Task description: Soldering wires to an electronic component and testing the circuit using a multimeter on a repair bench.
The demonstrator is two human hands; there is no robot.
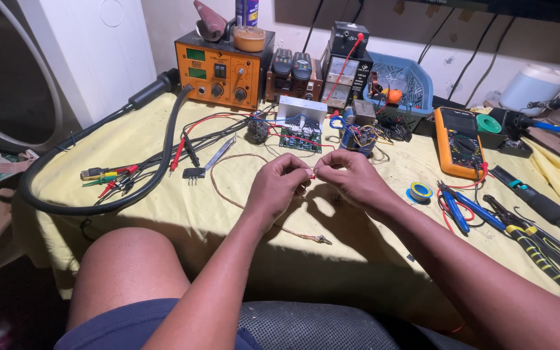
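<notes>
Wire (313, 174), thin and red, sits pinched between both sets of fingertips just in front of the green circuit board (300, 139); left hand (279, 183) and right hand (351, 176) close tight on it, knuckles nearly touching, above the yellow cloth (183, 207)

thin red wire (314, 172), pinched taut between both hands' fingers (303, 170)

Both hands (279, 181) (351, 176) pinch a red wire (313, 174); multimeter (459, 141) nearby.
</notes>
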